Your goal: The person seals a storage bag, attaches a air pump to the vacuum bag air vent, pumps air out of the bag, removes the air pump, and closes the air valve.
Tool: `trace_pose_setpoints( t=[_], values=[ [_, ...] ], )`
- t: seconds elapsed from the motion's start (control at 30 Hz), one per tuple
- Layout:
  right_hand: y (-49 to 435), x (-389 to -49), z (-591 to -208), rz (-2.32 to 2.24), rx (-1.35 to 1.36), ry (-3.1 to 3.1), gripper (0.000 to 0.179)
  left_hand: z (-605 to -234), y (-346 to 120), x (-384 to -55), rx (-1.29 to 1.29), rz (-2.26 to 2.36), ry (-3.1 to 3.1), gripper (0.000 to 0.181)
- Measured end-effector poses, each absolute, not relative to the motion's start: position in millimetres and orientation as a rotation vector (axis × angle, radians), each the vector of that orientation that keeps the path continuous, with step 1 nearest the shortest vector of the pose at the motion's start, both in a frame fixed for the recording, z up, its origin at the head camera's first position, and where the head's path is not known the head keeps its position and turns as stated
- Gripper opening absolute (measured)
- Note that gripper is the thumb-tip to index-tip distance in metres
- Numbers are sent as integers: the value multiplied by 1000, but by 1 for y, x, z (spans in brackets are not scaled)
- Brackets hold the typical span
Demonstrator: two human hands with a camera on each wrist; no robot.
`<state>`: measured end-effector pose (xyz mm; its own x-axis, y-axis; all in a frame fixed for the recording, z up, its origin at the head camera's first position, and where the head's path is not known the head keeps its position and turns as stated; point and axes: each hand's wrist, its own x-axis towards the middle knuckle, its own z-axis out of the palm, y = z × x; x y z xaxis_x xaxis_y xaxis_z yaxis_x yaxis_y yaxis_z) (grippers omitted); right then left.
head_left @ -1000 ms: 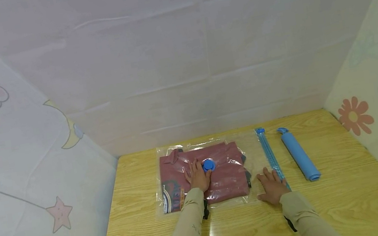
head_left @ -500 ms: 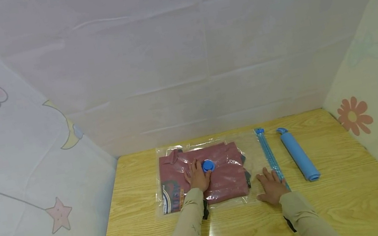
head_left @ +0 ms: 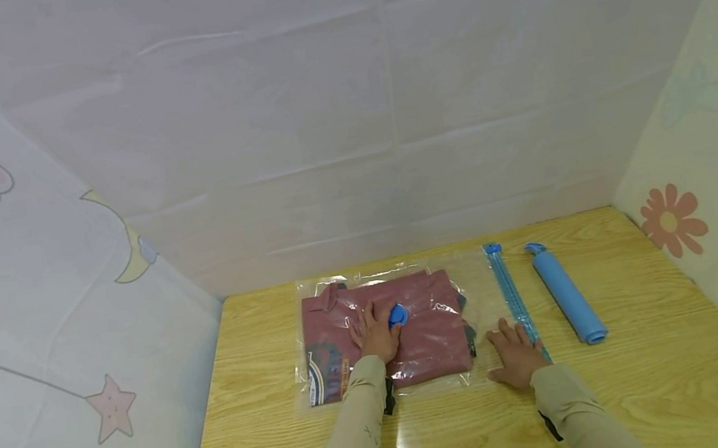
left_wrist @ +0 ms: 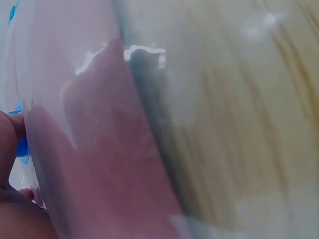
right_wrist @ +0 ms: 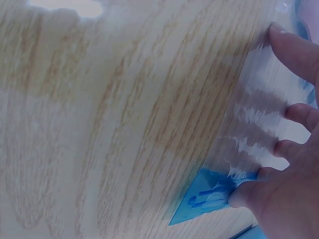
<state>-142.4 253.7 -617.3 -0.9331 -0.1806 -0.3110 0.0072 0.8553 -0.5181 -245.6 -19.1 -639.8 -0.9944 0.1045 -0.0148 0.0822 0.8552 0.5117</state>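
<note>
A clear vacuum storage bag point(head_left: 479, 291) lies flat with a folded dark red shirt point(head_left: 427, 348) inside. My left hand point(head_left: 379, 339) rests on the bag over the shirt, fingers spread. Its thumb is at the round blue valve cap point(head_left: 398, 315), which looks tilted; in the left wrist view the thumb overlaps this cap point(left_wrist: 22, 147). My right hand point(head_left: 517, 356) rests, fingers spread, on the bag's lower right corner beside the blue zip strip point(head_left: 509, 281). In the right wrist view its fingertips press on the clear film near the blue strip end point(right_wrist: 204, 196).
A blue hand pump point(head_left: 568, 295) lies on the wooden table point(head_left: 252, 435) to the right of the bag. A blue zip slider point(head_left: 493, 248) sits at the strip's far end. Patterned cloth walls point(head_left: 316, 143) stand behind and at both sides.
My left thumb has shifted onto the blue valve cap, and the cap now looks tilted and partly covered. The right hand, bag and pump have stayed in place.
</note>
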Motion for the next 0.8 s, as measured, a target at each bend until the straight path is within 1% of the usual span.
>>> trace_pose_setpoints(
  t=[0.2, 0.8],
  values=[
    [254, -144, -621, -744, -133, 2689, 77, -637, -19, -245, 139, 848, 2963, 45],
    [252, -144, -614, -741, -115, 2687, 75, -635, -17, -241, 106, 891, 3031, 43]
  ],
)
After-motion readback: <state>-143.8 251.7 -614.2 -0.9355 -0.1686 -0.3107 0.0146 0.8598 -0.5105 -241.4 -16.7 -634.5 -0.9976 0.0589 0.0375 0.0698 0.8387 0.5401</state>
